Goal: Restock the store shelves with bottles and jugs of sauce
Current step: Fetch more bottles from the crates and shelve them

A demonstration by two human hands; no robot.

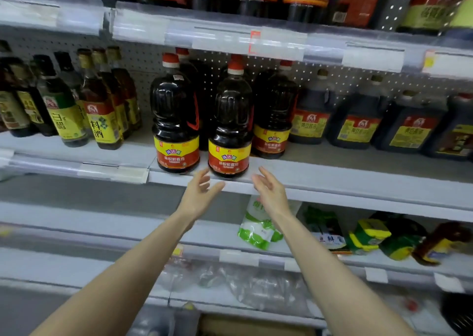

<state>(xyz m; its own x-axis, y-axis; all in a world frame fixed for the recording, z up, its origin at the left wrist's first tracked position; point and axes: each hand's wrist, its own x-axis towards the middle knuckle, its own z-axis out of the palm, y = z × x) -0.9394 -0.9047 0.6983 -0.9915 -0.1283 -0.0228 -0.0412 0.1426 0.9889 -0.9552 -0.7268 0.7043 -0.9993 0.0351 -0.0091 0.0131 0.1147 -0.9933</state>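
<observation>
The soy sauce jug [228,120] just above the left hand [198,195] and right hand [268,192] is near-black, with a red cap and a red label banded yellow. The neighbouring jug [175,113] to its left matches. Farther left, the cooking wine bottle [101,110] is amber, labelled yellow and red. Below the right hand, the pouch [258,228] is white and green.

The light is even and quite bright, falling from above. Small white highlights sit on the dark plastic sauce jug with red cap [230,110] before me. Everything is slightly blurred; the white metal shelf edge [332,182] bends near the corners, where smear is strongest.
</observation>
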